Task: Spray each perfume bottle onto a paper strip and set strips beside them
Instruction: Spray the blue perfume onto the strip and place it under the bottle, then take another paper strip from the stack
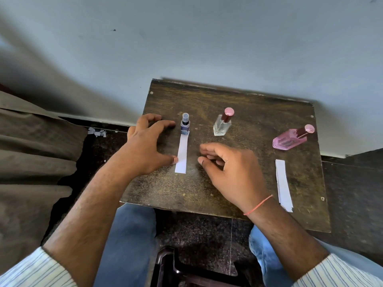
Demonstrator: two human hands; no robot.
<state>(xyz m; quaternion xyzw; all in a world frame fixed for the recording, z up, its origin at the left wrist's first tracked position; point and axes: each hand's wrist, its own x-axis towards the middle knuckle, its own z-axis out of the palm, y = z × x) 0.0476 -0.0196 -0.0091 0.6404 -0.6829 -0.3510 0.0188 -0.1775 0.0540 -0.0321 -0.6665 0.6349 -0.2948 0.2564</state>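
Head view: small dark wooden table (pixel 238 183) against a pale wall. Three perfume bottles on it: blue bottle (pixel 185 124) upright at left, clear bottle with dark red cap (pixel 223 122) upright in the middle, pink bottle (pixel 290 138) at right, looks leaned over or lying, can't tell which. One paper strip (pixel 182 153) lies flat with its far end touching the blue bottle's base, running back toward the person. Left hand (pixel 145 146) is spread open, fingers apart, thumb tip touching the strip's near left edge; holds nothing. Right hand (pixel 230 166) hovers just right of the strip, fingers loosely curled, nothing pinched in them. Spare strips (pixel 283 184) are stacked at the right edge, well apart from both hands. Judgement: step in hand is squaring up the first strip by the blue bottle; clear and pink bottles have no strip beside them, so roughly one of three done. Next move likely calls for peeling a single strip off the stack with the right hand, then taking the clear bottle and uncapping it without knocking its neighbours.
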